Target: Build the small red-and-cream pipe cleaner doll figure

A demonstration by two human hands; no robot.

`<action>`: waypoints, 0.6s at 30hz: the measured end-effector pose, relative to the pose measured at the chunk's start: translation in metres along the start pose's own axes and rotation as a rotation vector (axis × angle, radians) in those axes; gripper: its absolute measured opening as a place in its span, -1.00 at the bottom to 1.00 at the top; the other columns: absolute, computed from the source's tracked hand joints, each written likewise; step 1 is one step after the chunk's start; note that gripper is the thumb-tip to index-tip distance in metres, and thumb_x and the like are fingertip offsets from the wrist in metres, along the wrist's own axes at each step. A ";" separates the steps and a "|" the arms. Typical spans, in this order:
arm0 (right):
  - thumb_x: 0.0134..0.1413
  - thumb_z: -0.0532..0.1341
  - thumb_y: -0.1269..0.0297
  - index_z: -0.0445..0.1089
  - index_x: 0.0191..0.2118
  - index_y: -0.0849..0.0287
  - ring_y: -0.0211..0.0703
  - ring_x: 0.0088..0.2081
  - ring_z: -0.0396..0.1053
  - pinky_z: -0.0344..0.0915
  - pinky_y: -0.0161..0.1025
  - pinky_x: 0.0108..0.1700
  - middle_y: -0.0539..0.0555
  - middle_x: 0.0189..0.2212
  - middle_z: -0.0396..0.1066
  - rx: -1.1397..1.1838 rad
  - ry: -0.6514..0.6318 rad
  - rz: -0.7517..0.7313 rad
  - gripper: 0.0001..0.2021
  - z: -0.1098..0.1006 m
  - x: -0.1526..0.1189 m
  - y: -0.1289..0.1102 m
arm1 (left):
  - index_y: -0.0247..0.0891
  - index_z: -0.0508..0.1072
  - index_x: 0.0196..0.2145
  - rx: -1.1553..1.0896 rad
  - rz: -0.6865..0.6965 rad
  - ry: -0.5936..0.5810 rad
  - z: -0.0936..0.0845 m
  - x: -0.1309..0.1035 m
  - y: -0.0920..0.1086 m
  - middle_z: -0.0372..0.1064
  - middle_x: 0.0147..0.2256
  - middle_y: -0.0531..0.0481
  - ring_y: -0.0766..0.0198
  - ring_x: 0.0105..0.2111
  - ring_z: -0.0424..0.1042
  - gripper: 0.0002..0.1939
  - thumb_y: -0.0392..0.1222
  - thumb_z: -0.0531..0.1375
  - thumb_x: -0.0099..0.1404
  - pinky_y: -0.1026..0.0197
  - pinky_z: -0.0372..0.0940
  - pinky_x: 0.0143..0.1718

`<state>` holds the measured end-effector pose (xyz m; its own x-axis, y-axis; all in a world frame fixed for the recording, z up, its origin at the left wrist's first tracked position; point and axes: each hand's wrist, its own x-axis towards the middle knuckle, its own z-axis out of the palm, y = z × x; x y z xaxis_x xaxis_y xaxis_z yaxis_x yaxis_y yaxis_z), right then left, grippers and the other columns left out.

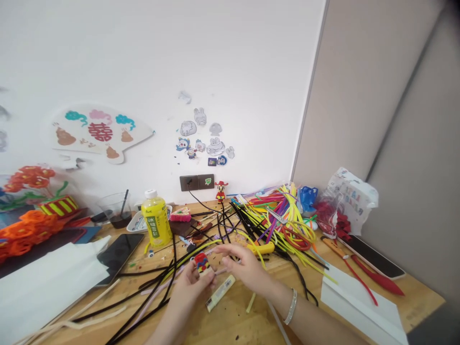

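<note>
My left hand (194, 282) is closed around a small handmade figure piece (202, 264) in red, blue, yellow and white, held upright above the table. Just to its right is my right hand (244, 268), with a bracelet on the wrist. Its fingers are bent and apart, pointing toward the piece, and nothing shows between them. Under and between the hands lies a pale tube (220, 293) with a printed label. Behind the right hand rests a yellow-handled tool (263, 247). Black chenille stems (147, 290) run across the table left of the hands.
A yellow drink bottle (156, 220) stands at the back left, near a cup of dark liquid (118, 218). A small red-hatted figure (220, 191) stands by the wall socket. Scissors (276, 215) lie on a heap of coloured stems (294, 230). Phones lie on both sides.
</note>
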<state>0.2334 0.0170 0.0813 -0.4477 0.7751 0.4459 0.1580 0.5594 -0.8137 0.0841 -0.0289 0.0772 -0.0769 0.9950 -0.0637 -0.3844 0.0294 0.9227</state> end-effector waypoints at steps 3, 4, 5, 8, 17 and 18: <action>0.04 0.11 0.39 0.39 -0.18 0.15 -0.14 -0.17 0.33 0.24 -0.20 -0.11 0.08 -0.23 0.43 -0.266 0.050 -0.029 -0.79 -0.007 0.005 0.000 | -0.24 0.26 -0.48 0.009 0.041 0.048 -0.003 0.002 0.000 0.23 -0.71 0.22 0.47 -0.70 0.20 -0.69 -0.14 0.33 -0.11 0.43 0.09 -0.64; 0.03 0.11 0.42 0.41 -0.23 0.16 -0.14 -0.19 0.34 0.24 -0.21 -0.13 0.08 -0.26 0.44 -0.386 0.070 -0.025 -0.81 -0.012 0.007 -0.001 | -0.23 0.23 -0.52 0.012 0.047 0.062 -0.005 0.003 0.000 0.19 -0.73 0.24 0.48 -0.72 0.17 -0.70 -0.13 0.31 -0.08 0.43 0.06 -0.66; 0.02 0.10 0.43 0.42 -0.29 0.17 -0.14 -0.21 0.34 0.23 -0.23 -0.15 0.09 -0.30 0.44 -0.512 0.078 -0.002 -0.83 -0.018 0.009 -0.003 | -0.23 0.20 -0.55 0.012 0.044 0.072 -0.007 0.005 0.000 0.16 -0.74 0.24 0.48 -0.73 0.15 -0.69 -0.10 0.30 -0.07 0.43 0.05 -0.67; 0.06 0.08 0.32 0.43 -0.35 0.17 -0.14 -0.29 0.37 0.23 -0.27 -0.26 0.09 -0.37 0.45 -0.882 -0.069 0.186 -0.82 -0.034 0.009 -0.014 | -0.23 0.18 -0.59 -0.021 0.000 0.073 -0.012 0.011 -0.001 0.18 -0.72 0.22 0.46 -0.74 0.15 -0.64 -0.02 0.29 -0.11 0.40 0.02 -0.71; -0.22 0.23 0.49 0.50 -0.42 0.32 0.06 -0.40 0.43 0.24 -0.24 -0.42 0.26 -0.45 0.49 -1.079 -0.477 0.381 -0.86 -0.028 0.004 -0.041 | -0.25 0.19 -0.60 0.049 0.005 0.077 -0.017 0.016 -0.009 0.20 -0.73 0.21 0.45 -0.74 0.16 -0.62 0.00 0.31 -0.16 0.38 0.05 -0.69; -0.17 0.21 0.46 0.50 -0.40 0.28 0.02 -0.38 0.43 0.24 -0.25 -0.39 0.22 -0.44 0.49 -1.063 -0.476 0.351 -0.85 -0.030 0.001 -0.044 | -0.25 0.20 -0.59 0.072 0.030 0.081 -0.017 0.015 -0.010 0.20 -0.74 0.21 0.46 -0.74 0.15 -0.64 -0.01 0.30 -0.13 0.39 0.04 -0.68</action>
<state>0.2528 0.0020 0.1291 -0.4784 0.8724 -0.1005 0.8782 0.4755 -0.0519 0.0706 -0.0155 0.0604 -0.1624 0.9847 -0.0638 -0.3143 0.0096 0.9493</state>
